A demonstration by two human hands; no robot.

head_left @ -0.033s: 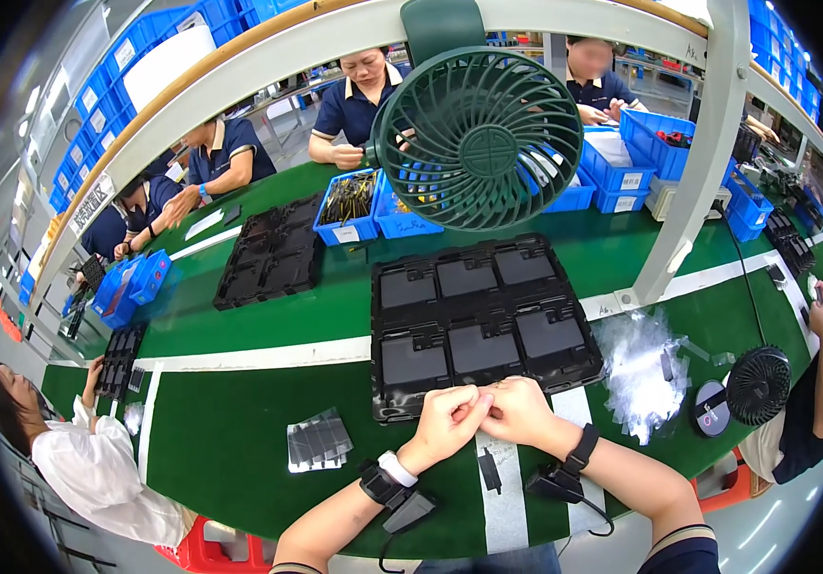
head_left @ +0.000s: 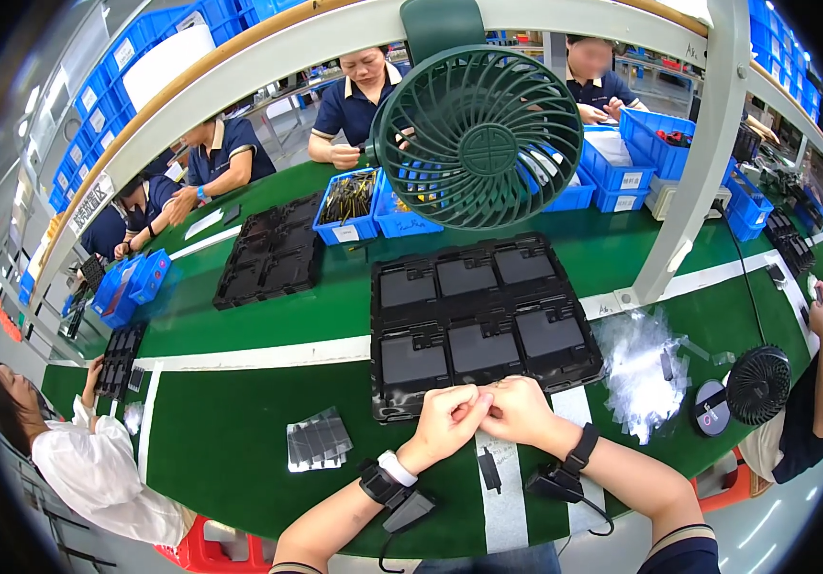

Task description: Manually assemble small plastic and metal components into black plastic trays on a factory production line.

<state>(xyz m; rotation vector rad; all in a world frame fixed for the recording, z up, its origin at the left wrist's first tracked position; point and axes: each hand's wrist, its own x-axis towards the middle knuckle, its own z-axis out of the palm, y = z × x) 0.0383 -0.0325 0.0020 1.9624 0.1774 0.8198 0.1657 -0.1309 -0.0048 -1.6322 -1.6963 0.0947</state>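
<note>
My left hand (head_left: 447,428) and my right hand (head_left: 521,411) meet at the near edge of a black compartment tray (head_left: 445,319). Thumbs and fingers are pinched together on both; whatever lies between the fingertips is hidden. Dark flat rectangular pieces sit in the tray's several compartments. Just below my hands, a small black part with a thin tab (head_left: 490,471) lies on a white strip (head_left: 505,521). To the left is a fanned stack of clear film with dark strips (head_left: 319,441). A heap of crumpled clear film (head_left: 643,383) spreads right of the tray.
A green fan (head_left: 488,151) hangs from a white frame, whose post (head_left: 694,163) meets the green table (head_left: 230,411) at right. Blue bins (head_left: 347,212) and another black tray (head_left: 273,251) stand beyond. A small black fan (head_left: 758,385) is at right. Co-workers sit around.
</note>
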